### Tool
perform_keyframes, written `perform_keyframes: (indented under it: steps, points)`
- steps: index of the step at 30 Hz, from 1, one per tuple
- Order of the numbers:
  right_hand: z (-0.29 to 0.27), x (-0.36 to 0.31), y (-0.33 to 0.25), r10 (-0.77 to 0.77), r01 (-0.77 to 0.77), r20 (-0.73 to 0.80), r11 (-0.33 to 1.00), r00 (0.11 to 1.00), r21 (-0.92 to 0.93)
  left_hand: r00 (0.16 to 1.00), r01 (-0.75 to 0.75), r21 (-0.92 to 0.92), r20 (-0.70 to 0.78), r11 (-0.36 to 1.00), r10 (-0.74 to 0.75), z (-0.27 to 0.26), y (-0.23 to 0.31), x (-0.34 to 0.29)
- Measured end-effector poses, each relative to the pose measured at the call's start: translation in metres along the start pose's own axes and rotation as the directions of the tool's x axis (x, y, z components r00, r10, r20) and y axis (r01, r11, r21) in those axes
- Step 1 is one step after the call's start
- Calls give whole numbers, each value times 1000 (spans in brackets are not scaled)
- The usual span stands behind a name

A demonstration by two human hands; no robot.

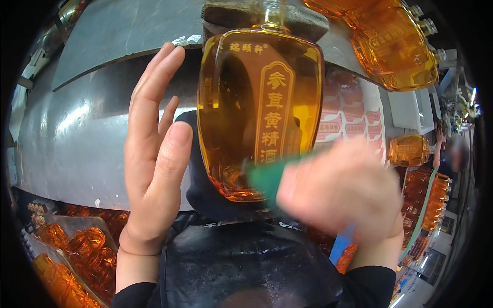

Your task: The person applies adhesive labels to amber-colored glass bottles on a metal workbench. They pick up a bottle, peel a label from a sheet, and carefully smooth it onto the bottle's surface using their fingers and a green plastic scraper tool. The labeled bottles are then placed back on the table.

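Note:
A large flat glass bottle (239, 113) of amber liquid, with gold lettering on its front, lies in the middle with its neck pointing away from me. Beside its left edge is my left hand (156, 133), open, fingers stretched and thumb apart; it holds nothing. My right hand (344, 190), smeared by motion, is closed round a green flat piece (269, 179) at the bottle's lower right. That piece overlaps the bottom of the lettering; blur hides its exact kind. A dark block (303, 23) sits behind the bottle's neck.
A grey metal table (77, 123) spreads to the left. Right of the bottle lies a sheet of pink and white labels (354, 120). More amber bottles (390, 43) lie at the far right, near a white tray (411, 110). Crated bottles (84, 246) stand at the lower left.

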State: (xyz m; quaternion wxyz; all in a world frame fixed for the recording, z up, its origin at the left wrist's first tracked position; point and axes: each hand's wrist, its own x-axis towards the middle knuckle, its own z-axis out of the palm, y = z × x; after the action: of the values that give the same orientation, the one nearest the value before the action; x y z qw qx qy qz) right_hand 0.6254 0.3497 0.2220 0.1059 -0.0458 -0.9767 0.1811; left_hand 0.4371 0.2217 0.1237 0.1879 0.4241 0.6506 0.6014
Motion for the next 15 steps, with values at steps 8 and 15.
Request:
perform_keyframes:
  steps: [8,15]
  points:
    - [2,82,59,-277,211,-367,955,888,-211,1000,7,-40,-23,999,-8,3,0,4]
    - [46,23,5,-365,343,-140,926,921,-159,1000,-18,-125,-15,992,16,-12,0,11]
